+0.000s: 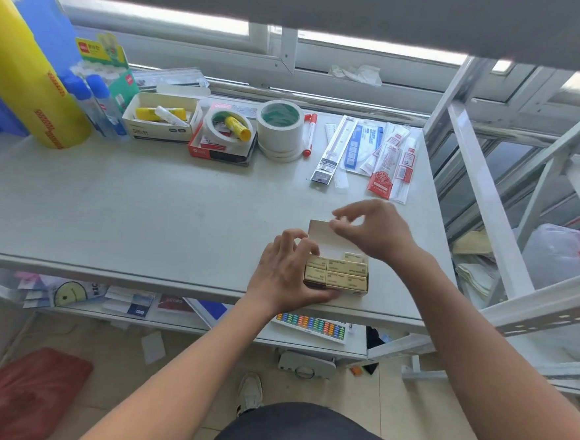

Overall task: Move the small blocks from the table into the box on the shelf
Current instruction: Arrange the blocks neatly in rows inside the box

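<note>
Starting with the white shelf (145, 209), its near edge carries the box (352, 292), which stands open with its lid flap (322, 235) tipped back.

The left grip (284, 274) curls round the box's left side, thumb along the lower front edge. The right grip (373, 231) hovers over the flap with thumb and forefinger drawn close. I cannot tell whether they pinch the flap's rim, a block, or nothing.

The box looks like thin card: light, easy to slide and easy to crush, so it is best steadied by its corners.

The small blocks (342, 280) lie packed in rows inside it. They are pale yellow and paper-sleeved, and probably light, firm and slightly grippy. Each would be best taken across its long sides with two fingertips.

The left grip hides the box's left wall, and the right wrist covers part of the back row. The print on the blocks is too small to read. No loose blocks show on the shelf.
</note>
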